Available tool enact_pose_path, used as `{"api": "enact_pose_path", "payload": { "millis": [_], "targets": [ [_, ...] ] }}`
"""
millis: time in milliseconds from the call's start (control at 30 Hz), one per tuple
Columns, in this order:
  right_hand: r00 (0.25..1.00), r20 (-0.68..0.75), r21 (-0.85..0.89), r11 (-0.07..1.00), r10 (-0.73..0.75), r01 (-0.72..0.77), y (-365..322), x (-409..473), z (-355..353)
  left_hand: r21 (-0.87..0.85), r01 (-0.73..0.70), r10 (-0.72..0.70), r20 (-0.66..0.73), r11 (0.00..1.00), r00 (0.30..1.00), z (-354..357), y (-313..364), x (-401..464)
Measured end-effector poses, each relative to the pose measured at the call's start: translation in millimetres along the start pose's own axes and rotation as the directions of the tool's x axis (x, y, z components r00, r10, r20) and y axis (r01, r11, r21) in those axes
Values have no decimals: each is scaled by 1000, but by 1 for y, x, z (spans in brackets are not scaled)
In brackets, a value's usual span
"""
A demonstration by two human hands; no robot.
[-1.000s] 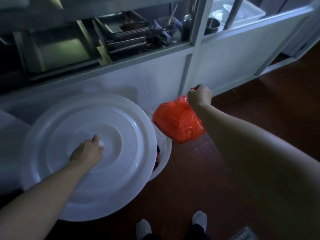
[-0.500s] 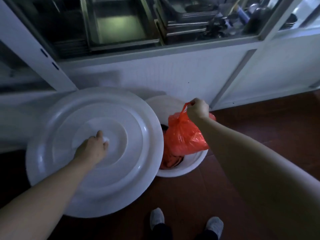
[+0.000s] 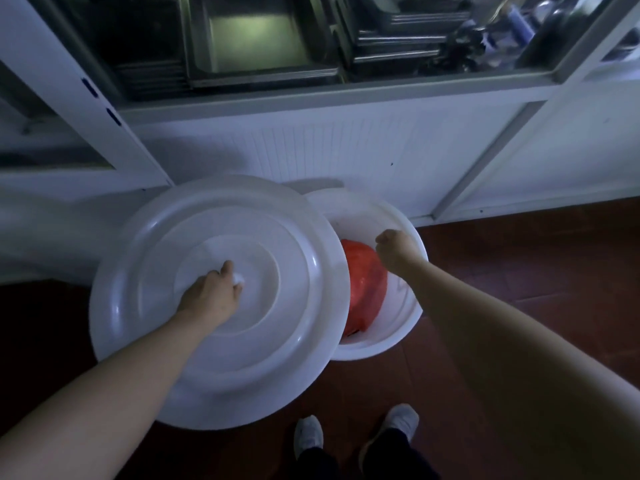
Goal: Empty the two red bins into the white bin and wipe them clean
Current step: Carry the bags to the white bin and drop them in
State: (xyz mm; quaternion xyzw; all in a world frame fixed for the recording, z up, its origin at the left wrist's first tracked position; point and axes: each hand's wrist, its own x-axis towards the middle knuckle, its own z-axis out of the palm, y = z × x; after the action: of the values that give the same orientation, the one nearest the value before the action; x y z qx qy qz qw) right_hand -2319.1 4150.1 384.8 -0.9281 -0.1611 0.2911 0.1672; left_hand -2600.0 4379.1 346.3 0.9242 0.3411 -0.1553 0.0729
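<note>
One red bag (image 3: 365,282) lies inside the white bin (image 3: 403,327), just under my right hand (image 3: 396,249), whose grip looks curled empty, while my left hand (image 3: 211,294) grips the lid (image 3: 294,341) knob.

Pretty dim overall, with a cold bluish cast, like it's only daylight leaking in from somewhere. The brightest thing is the white lid (image 3: 221,299), which shows small glare streaks along its ridges. The metal tray (image 3: 256,39) on the shelf catches a pale greenish reflection. The floor (image 3: 540,278) goes nearly black toward the corners. A soft shadow falls on the white panel (image 3: 346,150) behind the lid. Wide-angle lens bends the shelf posts outward at the edges, and everything looks slightly soft and noisy.
</note>
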Motion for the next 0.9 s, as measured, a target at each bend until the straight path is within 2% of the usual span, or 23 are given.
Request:
{"api": "enact_pose_path", "payload": {
  "millis": [133,267,433,533,700,900],
  "targets": [
    [1000,7,-40,999,-20,20,36,16,-11,26,-18,18,15,999,1000,4,46,17],
    [999,9,4,999,-48,48,76,34,-22,9,-32,32,34,999,999,14,106,40],
    [990,10,-86,987,-138,138,128,60,-24,26,-70,68,59,997,996,39,179,73],
    [991,-3,-80,988,-136,136,153,77,-14,36,-83,79,84,996,993,62,211,94],
    [993,33,-63,992,-109,111,184,103,14,31,-116,113,103,993,988,97,236,124],
    [994,10,-36,993,-113,114,198,129,51,61,-147,139,118,987,983,130,238,157]
  ]
}}
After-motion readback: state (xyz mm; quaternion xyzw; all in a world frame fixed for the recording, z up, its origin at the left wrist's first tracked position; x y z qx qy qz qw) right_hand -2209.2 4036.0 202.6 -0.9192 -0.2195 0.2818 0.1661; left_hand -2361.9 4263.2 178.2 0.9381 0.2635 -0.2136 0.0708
